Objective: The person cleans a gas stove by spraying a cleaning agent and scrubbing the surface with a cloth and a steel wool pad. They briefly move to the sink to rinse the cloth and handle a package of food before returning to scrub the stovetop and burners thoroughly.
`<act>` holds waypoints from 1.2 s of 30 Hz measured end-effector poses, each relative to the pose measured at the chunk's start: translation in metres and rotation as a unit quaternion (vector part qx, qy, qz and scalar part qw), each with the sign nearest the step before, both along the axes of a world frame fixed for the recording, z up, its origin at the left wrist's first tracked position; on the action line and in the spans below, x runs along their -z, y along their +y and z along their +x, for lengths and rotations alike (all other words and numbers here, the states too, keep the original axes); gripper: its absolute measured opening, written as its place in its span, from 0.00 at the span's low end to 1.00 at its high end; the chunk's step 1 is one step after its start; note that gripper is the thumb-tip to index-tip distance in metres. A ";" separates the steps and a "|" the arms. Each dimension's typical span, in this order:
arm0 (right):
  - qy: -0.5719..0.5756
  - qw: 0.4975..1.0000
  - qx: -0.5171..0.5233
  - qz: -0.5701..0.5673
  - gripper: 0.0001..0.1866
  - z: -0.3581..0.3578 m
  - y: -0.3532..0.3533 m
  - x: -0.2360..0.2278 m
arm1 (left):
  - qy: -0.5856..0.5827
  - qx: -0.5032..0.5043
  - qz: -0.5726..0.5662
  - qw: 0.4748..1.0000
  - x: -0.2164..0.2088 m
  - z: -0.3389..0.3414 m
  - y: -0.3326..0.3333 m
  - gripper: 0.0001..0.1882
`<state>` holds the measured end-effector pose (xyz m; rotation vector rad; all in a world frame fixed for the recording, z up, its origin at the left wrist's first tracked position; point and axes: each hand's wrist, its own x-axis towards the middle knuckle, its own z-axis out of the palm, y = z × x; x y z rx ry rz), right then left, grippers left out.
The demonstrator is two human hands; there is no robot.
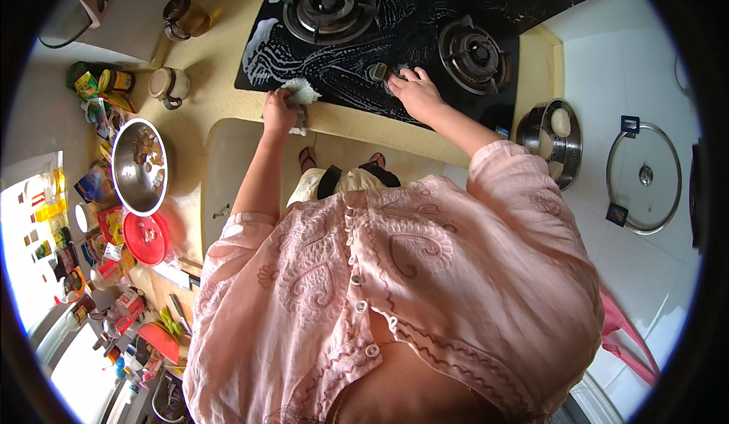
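A black gas stove (349,74) with white soapy streaks across its top lies ahead of me. At its near left corner my left hand (279,112) is closed on a pale, crumpled cloth (301,92), which hangs partly over the counter edge. My right hand (417,95) presses down on the stove between the knob (377,72) and the right burner (475,55). Its fingers curve over something greyish and small, mostly hidden under them. The left burner (329,6) sits farther back.
Left on the yellowish counter stand a glass jar (168,86), a brown pitcher (186,18), a steel bowl (140,167) with food pieces and a red basin (145,238). Several packets crowd the window side. At right are a steel colander (548,144) and a glass lid (645,175) on the wall.
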<state>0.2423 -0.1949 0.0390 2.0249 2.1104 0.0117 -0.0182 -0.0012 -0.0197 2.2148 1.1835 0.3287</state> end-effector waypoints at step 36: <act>0.027 0.984 0.150 -0.094 0.18 0.022 0.101 -0.002 | -0.004 -0.007 -0.005 1.000 -0.002 0.000 -0.003 0.15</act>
